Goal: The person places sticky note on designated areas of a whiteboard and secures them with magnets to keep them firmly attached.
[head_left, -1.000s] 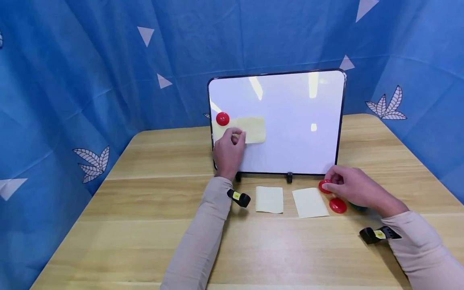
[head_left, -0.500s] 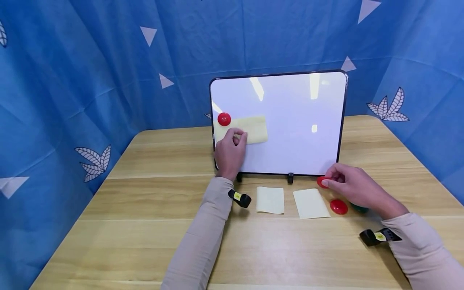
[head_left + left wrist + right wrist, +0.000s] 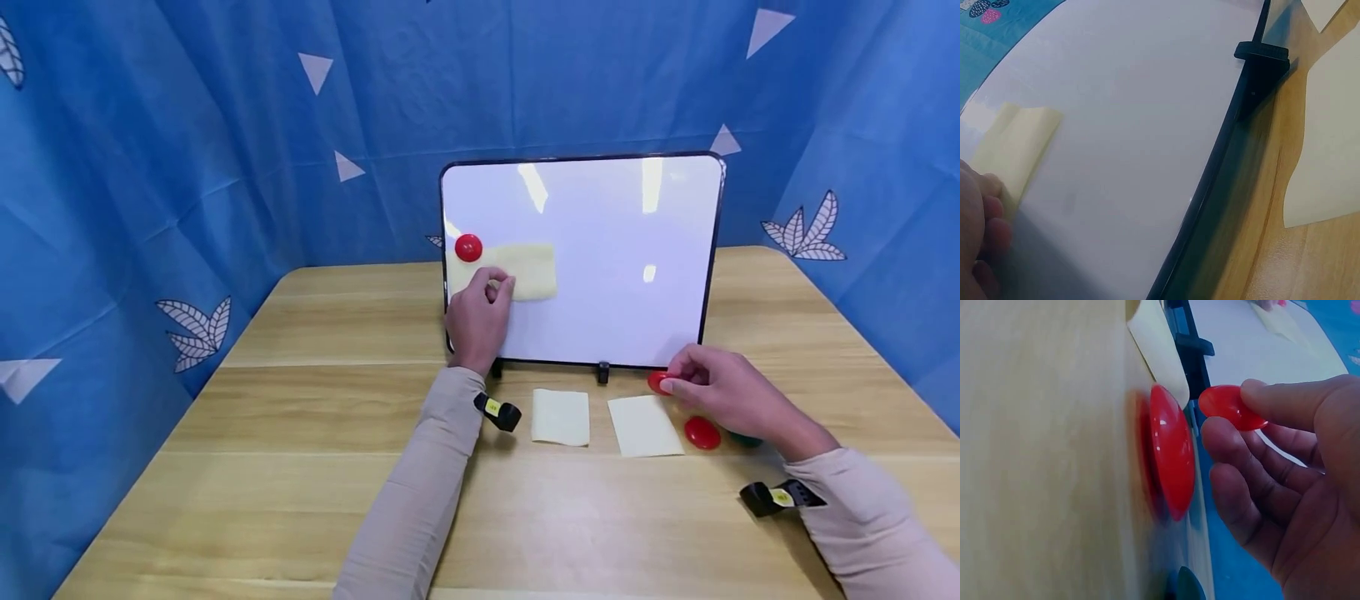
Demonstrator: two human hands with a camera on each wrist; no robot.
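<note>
My left hand (image 3: 480, 321) is at the left part of the whiteboard (image 3: 630, 250), thumb and fingers bent together at the edge of a pale yellow paper note (image 3: 534, 271). In the left wrist view that note (image 3: 1019, 147) lies along the board beside the fingertips. Another note lies partly hidden behind the hand, with a round red magnet (image 3: 468, 247) at its top. My right hand (image 3: 723, 387) pinches a second red magnet (image 3: 1229, 406) between thumb and fingers, just below the board's lower right edge. One more red magnet (image 3: 702, 432) lies on the table beneath this hand.
Two pale notes, a left one (image 3: 561, 417) and a right one (image 3: 647, 426), lie on the table before the board. A dark green magnet (image 3: 745, 438) is partly hidden by the right hand. Small black feet (image 3: 603, 372) support the board; a blue curtain (image 3: 375, 83) hangs behind.
My right hand has lifted the red magnet slightly and shifted it left, toward the board's lower edge. The left hand stays at the note. The head view has tilted a little.
</note>
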